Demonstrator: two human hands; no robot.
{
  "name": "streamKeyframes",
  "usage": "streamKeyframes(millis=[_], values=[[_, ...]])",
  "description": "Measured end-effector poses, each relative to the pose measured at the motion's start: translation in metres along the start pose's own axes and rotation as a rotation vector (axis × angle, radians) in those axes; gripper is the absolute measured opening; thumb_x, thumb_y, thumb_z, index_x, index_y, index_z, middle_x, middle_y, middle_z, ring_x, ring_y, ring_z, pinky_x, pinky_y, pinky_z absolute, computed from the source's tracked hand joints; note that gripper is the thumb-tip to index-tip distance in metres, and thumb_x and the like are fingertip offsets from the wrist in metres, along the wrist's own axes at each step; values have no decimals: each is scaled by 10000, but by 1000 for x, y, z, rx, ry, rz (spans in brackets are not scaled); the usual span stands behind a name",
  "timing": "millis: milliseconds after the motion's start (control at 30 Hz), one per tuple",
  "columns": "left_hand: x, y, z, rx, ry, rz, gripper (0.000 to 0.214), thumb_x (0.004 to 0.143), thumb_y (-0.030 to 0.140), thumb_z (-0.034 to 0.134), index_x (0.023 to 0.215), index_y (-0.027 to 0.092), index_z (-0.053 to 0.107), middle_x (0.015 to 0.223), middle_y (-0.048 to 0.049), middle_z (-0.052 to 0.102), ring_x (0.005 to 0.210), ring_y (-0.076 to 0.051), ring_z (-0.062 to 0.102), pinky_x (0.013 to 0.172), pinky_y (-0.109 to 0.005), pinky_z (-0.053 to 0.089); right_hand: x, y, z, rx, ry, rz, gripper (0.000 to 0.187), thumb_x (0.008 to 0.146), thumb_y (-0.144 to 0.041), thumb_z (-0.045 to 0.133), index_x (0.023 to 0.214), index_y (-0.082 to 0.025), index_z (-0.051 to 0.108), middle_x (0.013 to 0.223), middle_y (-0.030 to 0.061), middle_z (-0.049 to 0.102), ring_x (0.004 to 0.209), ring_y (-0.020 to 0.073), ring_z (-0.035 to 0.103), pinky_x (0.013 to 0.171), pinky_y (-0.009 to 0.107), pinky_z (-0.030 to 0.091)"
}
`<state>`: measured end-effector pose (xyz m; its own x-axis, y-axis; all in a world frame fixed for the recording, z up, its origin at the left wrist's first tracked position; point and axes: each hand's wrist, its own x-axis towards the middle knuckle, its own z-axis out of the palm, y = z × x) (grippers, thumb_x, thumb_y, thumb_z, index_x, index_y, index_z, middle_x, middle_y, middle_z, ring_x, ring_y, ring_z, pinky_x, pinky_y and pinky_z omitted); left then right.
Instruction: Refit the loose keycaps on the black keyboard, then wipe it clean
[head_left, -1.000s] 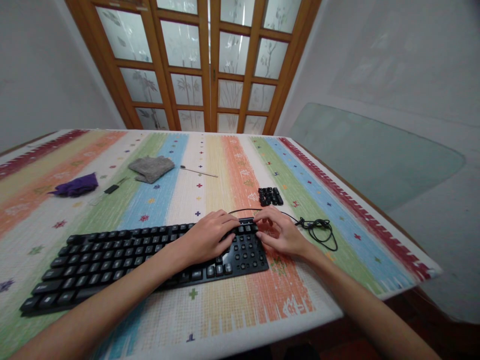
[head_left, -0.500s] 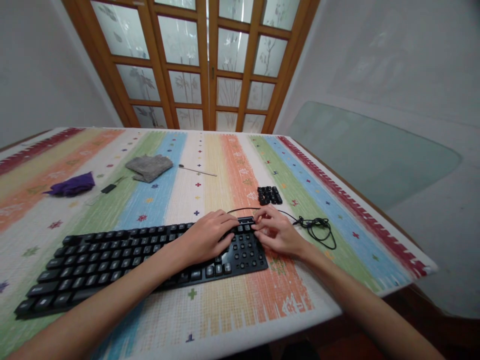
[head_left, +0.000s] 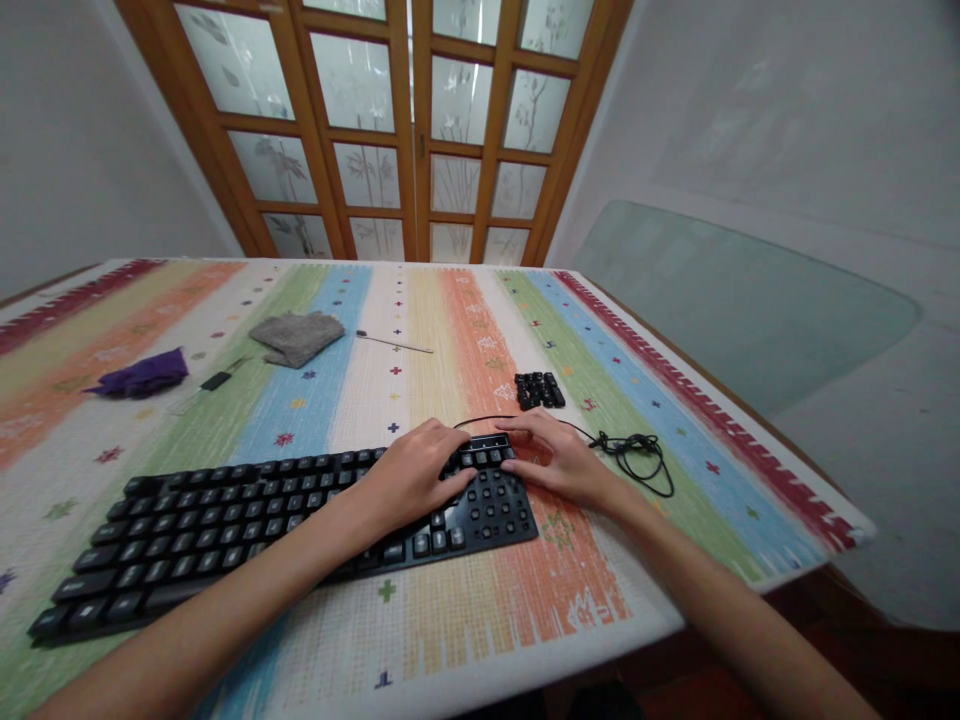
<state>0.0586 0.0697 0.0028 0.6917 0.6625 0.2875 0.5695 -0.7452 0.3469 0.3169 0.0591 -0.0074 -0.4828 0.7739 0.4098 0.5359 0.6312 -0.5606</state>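
A long black keyboard (head_left: 225, 520) lies across the striped tablecloth near the front edge. My left hand (head_left: 416, 475) rests palm down on its right part, fingers bent over the keys. My right hand (head_left: 559, 460) sits at the keyboard's top right corner, fingertips pressed together on a key there; what they hold, if anything, is hidden. A small pile of loose black keycaps (head_left: 540, 390) lies just beyond my right hand. The keyboard's black cable (head_left: 637, 455) is coiled to the right.
A grey cloth (head_left: 292, 335), a thin stick (head_left: 394, 342), a purple cloth (head_left: 139, 375) and a small black tool (head_left: 217, 380) lie further back on the left. The table's right edge (head_left: 750, 420) drops off. Wooden glazed doors (head_left: 409, 130) stand behind.
My right hand's fingers have shifted slightly along the keyboard's top right corner. The left hand has stayed on the keys. The view has drifted a little.
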Motion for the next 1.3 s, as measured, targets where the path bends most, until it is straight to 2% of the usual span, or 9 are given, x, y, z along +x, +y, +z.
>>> streamKeyframes(millis=[333, 467, 567, 633, 733, 833, 933, 1067, 1300], values=[[6, 7, 5, 75, 84, -1, 247, 948, 378, 581, 1035, 152, 628, 910, -103, 693, 890, -265, 629, 777, -420, 545, -1, 1, 4, -21, 36, 41, 313, 859, -293, 727, 1151, -239, 629, 976, 53, 615, 893, 202, 604, 790, 402, 534], [5, 7, 1, 98, 50, 28, 209, 975, 321, 537, 1053, 155, 638, 910, -95, 701, 874, -247, 644, 771, -393, 552, 1, 1, 2, -19, 24, 45, 316, 848, -312, 737, 1143, -236, 654, 977, 52, 609, 902, 197, 606, 797, 393, 539], [-1, 6, -1, 90, 6, 115, 218, 993, 278, 499, 1096, 154, 645, 1048, -104, 717, 1000, -241, 656, 882, -392, 542, 8, 5, -7, -25, 64, 15, 206, 871, -327, 708, 1058, -241, 692, 976, 57, 664, 941, 209, 611, 840, 403, 524], [-7, 6, -1, 100, 1, 177, 288, 998, 316, 492, 1186, 140, 621, 1210, -128, 688, 1157, -253, 618, 996, -412, 497, 16, 12, -17, -91, 135, 18, 124, 911, -314, 649, 995, -242, 705, 951, 52, 705, 943, 218, 614, 858, 415, 505], [-17, 9, -2, 159, -24, 214, 434, 994, 394, 494, 1328, 121, 543, 1377, -157, 599, 1310, -274, 526, 1110, -460, 406, 30, 30, -33, -259, 175, 58, 131, 911, -286, 611, 945, -227, 723, 931, 50, 738, 902, 228, 614, 851, 418, 485], [-26, 13, -4, 180, -68, 210, 479, 993, 422, 490, 1370, 129, 516, 1441, -151, 547, 1374, -276, 464, 1156, -476, 352, 44, 53, -45, -399, 125, 97, 168, 878, -232, 578, 906, -213, 743, 927, 49, 755, 868, 234, 612, 841, 410, 478], [-34, 16, -9, 164, -59, 203, 459, 994, 420, 486, 1351, 137, 540, 1461, -144, 527, 1394, -268, 441, 1167, -463, 346, 56, 73, -51, -494, 64, 157, 226, 834, -168, 543, 889, -210, 759, 922, 46, 762, 868, 238, 618, 843, 395, 475], [-44, 16, -17, 121, 4, 180, 425, 995, 395, 487, 1321, 135, 571, 1438, -133, 554, 1379, -262, 461, 1153, -457, 380, 67, 88, -52, -551, -26, 212, 251, 811, -145, 544, 861, -209, 781, 908, 47, 769, 879, 246, 626, 868, 387, 462], [-53, 6, -25, 15, 150, 90, 349, 982, 333, 512, 1263, 158, 618, 1347, -122, 633, 1307, -261, 537, 1069, -497, 481, 80, 99, -49, -583, -85, 266, 201, 799, -205, 607, 850, -218, 801, 877, 49, 774, 895, 259, 637, 831, 363, 462]])
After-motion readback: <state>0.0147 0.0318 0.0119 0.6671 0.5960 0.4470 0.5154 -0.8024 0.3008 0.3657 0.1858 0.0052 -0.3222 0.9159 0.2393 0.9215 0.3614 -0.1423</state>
